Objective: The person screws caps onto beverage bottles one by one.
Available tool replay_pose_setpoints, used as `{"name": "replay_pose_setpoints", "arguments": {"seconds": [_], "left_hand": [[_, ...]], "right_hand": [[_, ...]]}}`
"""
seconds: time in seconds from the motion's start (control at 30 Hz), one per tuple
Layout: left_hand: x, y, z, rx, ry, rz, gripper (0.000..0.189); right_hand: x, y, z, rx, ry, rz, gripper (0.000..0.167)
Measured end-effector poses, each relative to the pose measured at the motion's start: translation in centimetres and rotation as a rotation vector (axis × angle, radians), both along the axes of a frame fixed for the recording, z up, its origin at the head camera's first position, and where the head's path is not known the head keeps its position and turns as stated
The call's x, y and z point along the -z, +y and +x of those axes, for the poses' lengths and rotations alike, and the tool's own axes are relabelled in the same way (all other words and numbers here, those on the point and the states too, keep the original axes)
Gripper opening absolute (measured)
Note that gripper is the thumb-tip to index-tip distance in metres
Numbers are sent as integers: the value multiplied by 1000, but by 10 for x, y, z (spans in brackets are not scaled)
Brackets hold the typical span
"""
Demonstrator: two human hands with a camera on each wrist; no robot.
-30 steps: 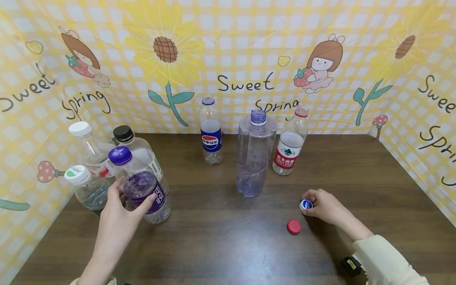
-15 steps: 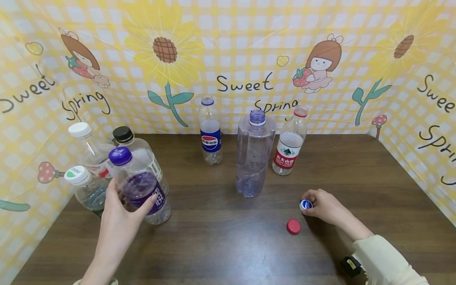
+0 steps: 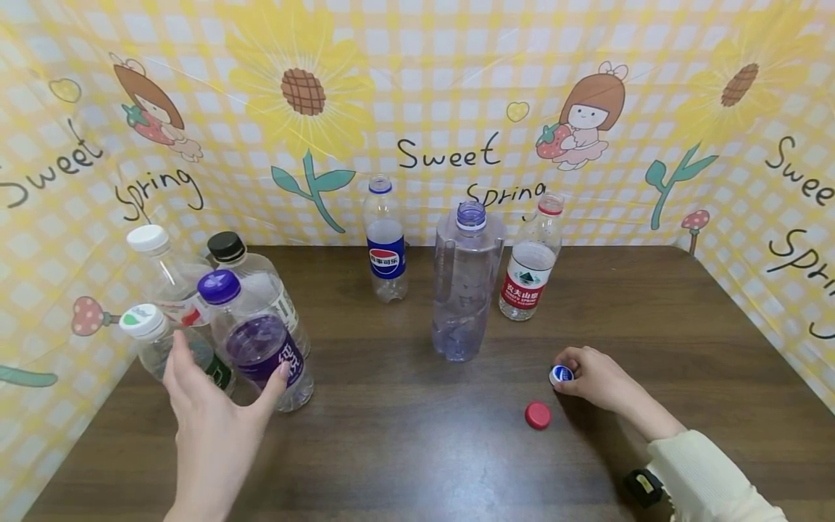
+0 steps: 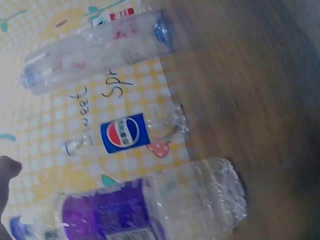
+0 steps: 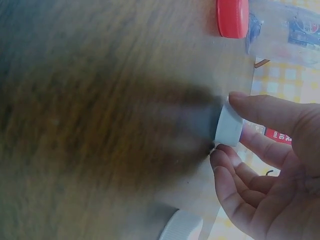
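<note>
My left hand [image 3: 218, 420] is spread in front of the clear bottle with a purple label and purple cap [image 3: 261, 344]. Its thumb and fingers are apart around the near side of that bottle; whether they touch it cannot be told. The left wrist view shows the same purple-labelled bottle [image 4: 120, 210] with part of a finger or thumb at the left edge. Near the right side of the table, my right hand [image 3: 590, 377] pinches a white bottle cap with a blue top [image 3: 561, 375]. A red cap [image 3: 538, 415] lies close by.
Three capped bottles stand around the purple one: white-capped [image 3: 148, 238], black-capped [image 3: 225, 246] and green-and-white-capped [image 3: 142, 320]. Farther back are uncapped bottles: Pepsi [image 3: 386, 254], tall purple-tinted [image 3: 464, 290], red-labelled [image 3: 527, 275]. Another white cap [image 5: 182, 227] shows in the right wrist view.
My left hand has let go of the purple-labelled bottle and drawn back slightly toward me, fingers opening. The bottle stays in place. The right hand has not visibly moved.
</note>
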State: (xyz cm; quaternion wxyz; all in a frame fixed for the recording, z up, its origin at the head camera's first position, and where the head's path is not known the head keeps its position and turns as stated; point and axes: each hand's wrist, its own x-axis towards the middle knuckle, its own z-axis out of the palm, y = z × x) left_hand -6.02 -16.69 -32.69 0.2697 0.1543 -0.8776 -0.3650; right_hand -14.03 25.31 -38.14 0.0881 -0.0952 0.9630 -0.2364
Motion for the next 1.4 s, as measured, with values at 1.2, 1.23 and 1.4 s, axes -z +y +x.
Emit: {"name": "replay_pose_setpoints", "arguments": {"seconds": [1.2, 1.23, 1.4], "left_hand": [[12, 102, -137, 338, -19, 253, 85], [12, 102, -141, 330, -26, 254, 85], [7, 101, -161, 301, -45, 279, 88]], "right_hand": [[-15, 3, 5, 63, -72, -38, 32], [-15, 3, 5, 62, -73, -41, 32], [-17, 1, 5, 67, -82, -58, 34]]}}
